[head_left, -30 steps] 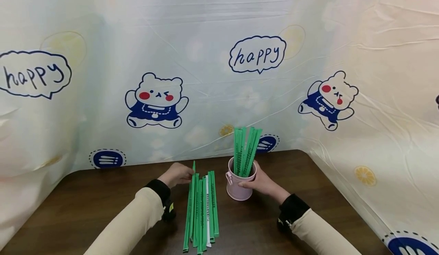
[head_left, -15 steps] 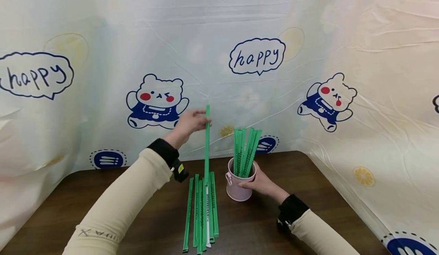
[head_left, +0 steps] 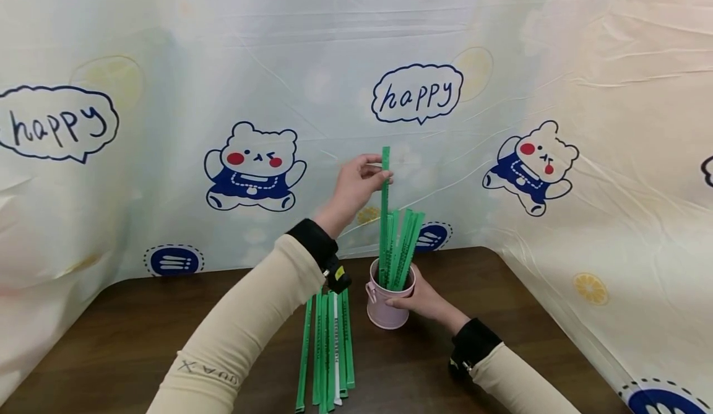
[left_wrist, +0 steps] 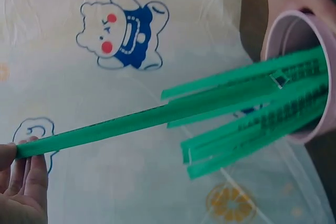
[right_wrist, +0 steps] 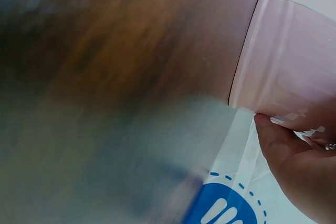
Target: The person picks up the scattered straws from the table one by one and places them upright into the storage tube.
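My left hand [head_left: 356, 184] pinches a long green wrapped straw [head_left: 385, 194] near its top end. The straw stands upright, its lower end inside the small pink pail [head_left: 387, 312]. In the left wrist view, thumb and fingertips [left_wrist: 35, 174] meet on the end of this straw [left_wrist: 100, 135]. Several other green wrapped straws [head_left: 411, 247] stand in the pail, leaning slightly right. My right hand [head_left: 427, 299] grips the pail from its right side. In the right wrist view, the thumb [right_wrist: 278, 142] lies against the pail's wall [right_wrist: 299, 51]; the other fingers are mostly hidden.
To the left of the pail, several green wrapped straws [head_left: 317, 352] lie side by side on the brown table [head_left: 139, 340], with one white straw [head_left: 337, 364] among them. My left forearm covers their far ends. A printed curtain [head_left: 334, 43] hangs behind the table.
My left hand has lifted one green straw from the row, carried it up and to the right, and lowered its end into the pail. The right hand has stayed on the pail.
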Demonstrator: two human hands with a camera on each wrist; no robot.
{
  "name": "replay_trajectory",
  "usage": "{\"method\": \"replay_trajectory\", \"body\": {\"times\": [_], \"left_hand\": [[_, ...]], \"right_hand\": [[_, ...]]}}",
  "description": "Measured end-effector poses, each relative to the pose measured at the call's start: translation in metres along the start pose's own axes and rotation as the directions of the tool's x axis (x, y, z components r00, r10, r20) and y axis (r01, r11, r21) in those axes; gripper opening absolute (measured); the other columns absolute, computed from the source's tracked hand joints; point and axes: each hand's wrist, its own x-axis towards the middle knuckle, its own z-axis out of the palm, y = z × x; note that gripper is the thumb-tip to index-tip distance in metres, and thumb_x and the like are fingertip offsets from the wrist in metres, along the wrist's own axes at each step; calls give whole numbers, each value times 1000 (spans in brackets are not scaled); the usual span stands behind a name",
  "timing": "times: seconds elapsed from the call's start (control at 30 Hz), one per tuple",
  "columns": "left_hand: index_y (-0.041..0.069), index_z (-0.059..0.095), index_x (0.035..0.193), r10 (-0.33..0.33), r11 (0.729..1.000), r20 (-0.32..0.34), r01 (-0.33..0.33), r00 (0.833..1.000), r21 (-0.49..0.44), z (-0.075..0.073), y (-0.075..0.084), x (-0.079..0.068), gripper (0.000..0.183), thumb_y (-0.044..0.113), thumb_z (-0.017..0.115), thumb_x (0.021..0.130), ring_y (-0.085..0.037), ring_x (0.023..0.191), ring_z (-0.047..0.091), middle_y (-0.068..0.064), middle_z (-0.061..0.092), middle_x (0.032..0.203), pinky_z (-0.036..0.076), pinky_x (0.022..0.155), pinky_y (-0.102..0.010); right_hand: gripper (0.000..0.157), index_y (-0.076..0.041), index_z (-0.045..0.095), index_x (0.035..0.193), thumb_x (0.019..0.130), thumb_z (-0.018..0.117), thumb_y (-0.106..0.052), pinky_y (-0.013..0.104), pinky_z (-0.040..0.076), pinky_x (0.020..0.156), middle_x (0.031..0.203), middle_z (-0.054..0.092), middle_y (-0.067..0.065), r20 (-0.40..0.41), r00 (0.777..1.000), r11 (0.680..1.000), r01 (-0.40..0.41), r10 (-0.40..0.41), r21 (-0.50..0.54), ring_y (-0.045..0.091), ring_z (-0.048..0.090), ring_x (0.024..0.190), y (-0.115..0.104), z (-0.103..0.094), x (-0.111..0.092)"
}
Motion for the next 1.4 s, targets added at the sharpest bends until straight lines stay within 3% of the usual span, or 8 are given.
{"method": "replay_trajectory", "body": {"times": [0.2, 0.4, 0.53, 0.97, 1.23, 1.4], "left_hand": [[0, 55, 140, 12, 1000, 46, -11, 999, -24, 26, -21, -5, 39, 7, 60, 102, -38, 117, 68, -26, 68, 125, 58, 101, -39], [-1, 56, 139, -49, 998, 90, 53, 995, -39, 47, -50, -14, 37, 5, 59, 102, -38, 118, 65, -26, 67, 127, 55, 105, -47], [-1, 55, 140, -84, 996, 131, 88, 988, -28, 55, -67, -20, 39, 4, 60, 101, -39, 120, 64, -27, 66, 129, 55, 105, -47], [0, 56, 141, -157, 986, 245, 139, 957, 88, 60, -94, -21, 44, 4, 64, 99, -37, 126, 62, -27, 64, 135, 57, 102, -41], [1, 57, 140, -161, 983, 294, 125, 942, 138, 61, -102, -23, 42, 4, 63, 98, -37, 126, 62, -25, 66, 133, 56, 102, -42], [1, 57, 141, -174, 980, 298, 135, 939, 145, 57, -104, -25, 42, 3, 62, 99, -37, 128, 61, -24, 64, 136, 55, 104, -42]], "right_hand": [[98, -1, 14, 157, 86, 81, -18, 64, 39, 116, 155, 33, 28, 4, 1000, 1000, -12, 12, 10, 43, 45, 138, 1, -1, -1], [98, -1, 13, 157, 88, 80, -21, 64, 40, 116, 154, 34, 28, 22, 999, 999, -50, 49, 19, 42, 47, 136, 1, 0, -2], [100, -1, 11, 157, 88, 80, -24, 61, 44, 114, 151, 37, 28, 29, 998, 998, -62, 61, 28, 39, 50, 132, 1, 1, -2], [97, 0, 14, 155, 88, 80, -23, 51, 48, 110, 145, 45, 27, 15, 999, 999, -48, 48, -10, 34, 54, 127, -3, -3, 1], [99, 0, 10, 158, 89, 78, -18, 44, 47, 107, 144, 47, 29, 27, 999, 1000, 22, -22, 4, 37, 54, 128, -4, -3, 2], [99, 0, 10, 157, 88, 79, -19, 43, 48, 106, 144, 47, 28, 13, 1000, 1000, -14, 14, -12, 36, 54, 128, -3, -1, 1]]}}
